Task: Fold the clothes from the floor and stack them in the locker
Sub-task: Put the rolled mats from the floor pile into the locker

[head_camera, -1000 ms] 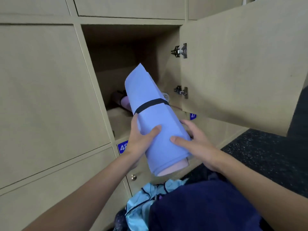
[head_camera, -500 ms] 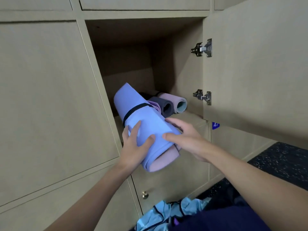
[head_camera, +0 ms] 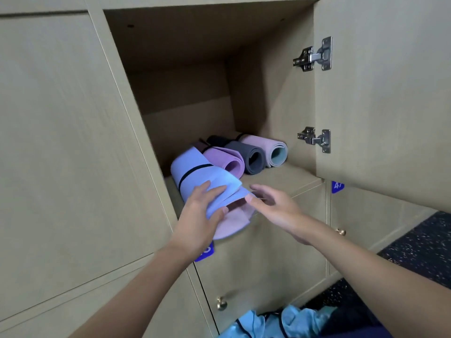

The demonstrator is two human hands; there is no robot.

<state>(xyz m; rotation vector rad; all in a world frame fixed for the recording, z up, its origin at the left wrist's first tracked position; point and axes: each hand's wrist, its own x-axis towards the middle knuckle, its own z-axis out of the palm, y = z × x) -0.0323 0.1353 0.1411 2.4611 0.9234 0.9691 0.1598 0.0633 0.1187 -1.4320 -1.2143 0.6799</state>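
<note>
Left hand [head_camera: 202, 212] pinching the overhanging blue roll [head_camera: 192, 173], right hand [head_camera: 275, 207] spread beside it, a person risks it unrolling off the locker shelf [head_camera: 283, 180].

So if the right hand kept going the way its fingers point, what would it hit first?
Most likely the blue roll: the right hand points left at its loose near end, almost touching, though depth is unclear.

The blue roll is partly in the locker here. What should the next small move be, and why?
Probably push the blue roll deeper with the left hand, which grips its near end. That end overhangs the shelf edge, the roll lies beside the purple roll, and the right hand is open next to it.
</note>
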